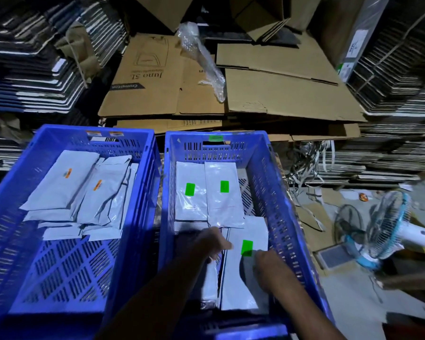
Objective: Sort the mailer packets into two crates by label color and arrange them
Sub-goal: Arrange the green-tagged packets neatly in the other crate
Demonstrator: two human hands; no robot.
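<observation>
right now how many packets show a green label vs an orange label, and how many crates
green-label packets: 3
orange-label packets: 2
blue crates: 2
total: 7
Other packets in the left crate hide their labels.

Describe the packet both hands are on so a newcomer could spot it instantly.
Of the two blue crates, take the right crate, with the green tag on its far rim. The packet lies along its near right side, under the left hand and right hand. Unlike the two green-labelled packets lying at the far end, it is nearest the person.
</observation>
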